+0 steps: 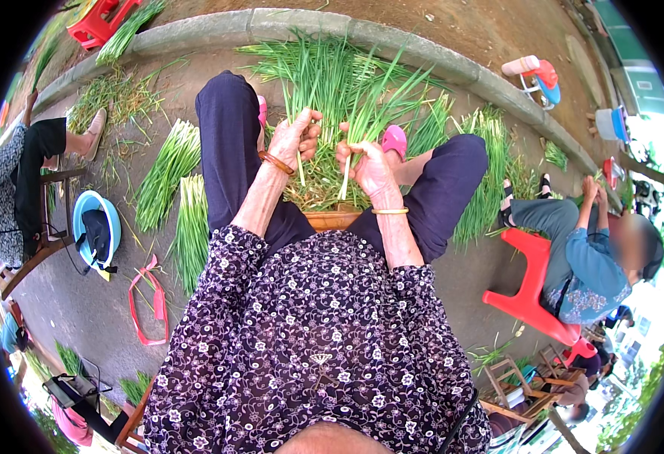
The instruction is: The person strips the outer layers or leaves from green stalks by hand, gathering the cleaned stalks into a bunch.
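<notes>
My left hand (294, 141), with a brown bangle at its wrist, pinches a few green chive stalks (302, 175) whose pale ends point down toward me. In my right hand (370, 167) is a small bunch of chives (364, 122), leaves fanning up and to the right. Both hands are raised between my knees, a short gap apart. Beyond them a large heap of chives (327, 74) lies on the pavement. Yellowed trimmings (323, 190) are scattered below my hands. Sorted chive bundles (168, 173) lie by my left leg, and more chives (484, 164) lie past my right knee.
A concrete kerb (303, 25) curves across the far side. Left are a light-blue basin (117, 224) holding a black bag, a pink-red ribbon (160, 306) and a seated person (5, 181). Right, another person (593, 284) sits by a red plastic stool (527, 275).
</notes>
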Demonstrator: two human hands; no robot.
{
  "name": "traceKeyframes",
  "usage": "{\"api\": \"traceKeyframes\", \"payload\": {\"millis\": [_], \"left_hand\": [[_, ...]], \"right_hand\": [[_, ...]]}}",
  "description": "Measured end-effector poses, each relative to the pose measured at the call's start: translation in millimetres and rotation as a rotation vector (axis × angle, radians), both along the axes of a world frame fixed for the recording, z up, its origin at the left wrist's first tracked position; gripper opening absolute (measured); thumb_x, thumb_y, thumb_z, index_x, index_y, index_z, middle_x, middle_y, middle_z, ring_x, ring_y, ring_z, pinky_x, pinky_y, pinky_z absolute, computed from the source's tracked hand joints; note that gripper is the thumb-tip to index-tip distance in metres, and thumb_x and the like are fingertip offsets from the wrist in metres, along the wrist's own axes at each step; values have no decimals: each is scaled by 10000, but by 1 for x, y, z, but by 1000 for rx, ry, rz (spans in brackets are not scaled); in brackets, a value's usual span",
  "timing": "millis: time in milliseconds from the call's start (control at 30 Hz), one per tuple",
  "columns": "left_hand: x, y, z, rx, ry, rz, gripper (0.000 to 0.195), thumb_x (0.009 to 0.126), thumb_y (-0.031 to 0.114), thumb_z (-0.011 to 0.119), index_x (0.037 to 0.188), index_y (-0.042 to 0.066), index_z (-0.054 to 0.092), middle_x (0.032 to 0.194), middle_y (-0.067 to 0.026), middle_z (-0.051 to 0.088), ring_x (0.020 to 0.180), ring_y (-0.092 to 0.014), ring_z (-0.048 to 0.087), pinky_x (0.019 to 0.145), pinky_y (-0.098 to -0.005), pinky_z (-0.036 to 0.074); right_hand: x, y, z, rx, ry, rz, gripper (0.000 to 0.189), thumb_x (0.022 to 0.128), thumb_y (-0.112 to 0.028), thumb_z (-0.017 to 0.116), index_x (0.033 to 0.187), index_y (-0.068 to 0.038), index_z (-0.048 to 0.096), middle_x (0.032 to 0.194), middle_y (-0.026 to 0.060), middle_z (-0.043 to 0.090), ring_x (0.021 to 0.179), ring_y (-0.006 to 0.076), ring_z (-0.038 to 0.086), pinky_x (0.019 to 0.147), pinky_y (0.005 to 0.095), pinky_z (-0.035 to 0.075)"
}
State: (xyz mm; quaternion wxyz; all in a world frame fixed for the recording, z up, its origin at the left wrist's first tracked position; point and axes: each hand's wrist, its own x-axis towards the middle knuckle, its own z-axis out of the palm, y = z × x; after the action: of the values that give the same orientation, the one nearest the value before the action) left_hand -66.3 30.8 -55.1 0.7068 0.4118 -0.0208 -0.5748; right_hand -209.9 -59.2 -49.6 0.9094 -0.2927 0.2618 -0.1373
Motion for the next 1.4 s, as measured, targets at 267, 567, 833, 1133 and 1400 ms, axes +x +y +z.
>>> {"api": "traceKeyframes", "payload": {"millis": [267, 567, 833, 1133, 1400], "left_hand": [[-1, 1, 2, 7, -49, -97, 275, 865, 305, 430, 965, 51, 458, 642, 25, 408, 401, -30, 307, 324, -174, 254], [-1, 0, -8, -16, -8, -76, 325, 831, 346, 487, 964, 51, 511, 667, 21, 481, 478, -50, 412, 416, -194, 350], [-8, -8, -10, -32, -183, -132, 490, 841, 480, 367, 1100, 82, 487, 860, -10, 540, 772, -85, 498, 681, -252, 394], [-23, -11, 1, -33, -342, -180, 498, 887, 416, 276, 1200, 48, 395, 1015, -70, 513, 885, -133, 515, 788, -259, 409], [-19, -9, -5, -67, -310, -201, 502, 874, 422, 319, 1151, 19, 433, 1056, -97, 516, 894, -144, 513, 784, -254, 391]], "right_hand": [[-3, -4, -13, 140, -123, 20, 258, 847, -242, 459, 984, -23, 470, 636, 19, 415, 543, 133, 431, 428, 237, 346], [1, 0, -2, 34, -45, -119, 182, 824, -172, 514, 930, -26, 490, 746, 34, 498, 500, 82, 418, 399, 220, 348], [9, 10, 1, 24, 26, -165, 139, 775, -127, 579, 864, -47, 511, 692, 34, 556, 362, 36, 330, 293, 179, 265], [15, 25, 14, -50, 113, -23, 251, 690, -68, 660, 871, -62, 487, 594, -30, 471, 350, 23, 322, 301, 177, 235], [13, 21, 17, -102, 80, -81, 211, 689, -34, 639, 840, -55, 492, 574, -27, 461, 360, 33, 330, 310, 183, 246]]}}
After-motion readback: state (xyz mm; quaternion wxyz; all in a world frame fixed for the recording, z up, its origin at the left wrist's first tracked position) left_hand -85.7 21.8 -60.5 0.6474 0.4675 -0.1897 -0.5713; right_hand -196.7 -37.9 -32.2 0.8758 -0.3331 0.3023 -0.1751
